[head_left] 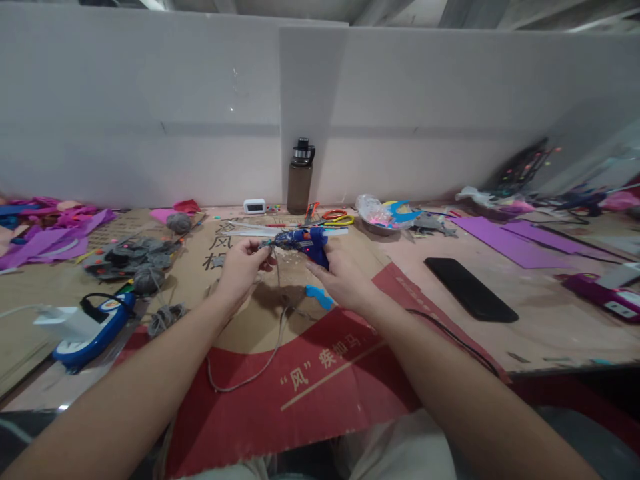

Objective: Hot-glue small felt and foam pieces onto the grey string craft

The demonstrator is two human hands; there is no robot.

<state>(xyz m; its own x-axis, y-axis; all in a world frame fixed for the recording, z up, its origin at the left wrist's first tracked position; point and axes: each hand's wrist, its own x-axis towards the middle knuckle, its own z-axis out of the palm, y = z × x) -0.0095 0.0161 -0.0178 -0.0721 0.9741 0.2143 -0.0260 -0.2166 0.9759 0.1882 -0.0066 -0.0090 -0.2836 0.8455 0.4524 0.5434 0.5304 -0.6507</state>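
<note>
My right hand (336, 270) is wrapped around the handle of a blue glue gun (314, 245), whose nozzle points left. A white glue stick (336, 232) juts from its back end. In my left hand (253, 263), fingers pinch a small piece right at the nozzle; grey yarn (274, 350) hangs from there and loops down over the cardboard. The pinched piece is too small to make out fully. Below the hands, a light blue scrap (319, 297) lies on the cardboard sheet (250, 427).
On the left are grey felt pieces (125, 257), a yarn ball (149, 279) and a blue power strip (95, 340). Behind stand a bottle (300, 180), a small white clock (254, 207) and scissors (340, 219). A black phone (470, 288) and purple sheets (515, 243) lie right.
</note>
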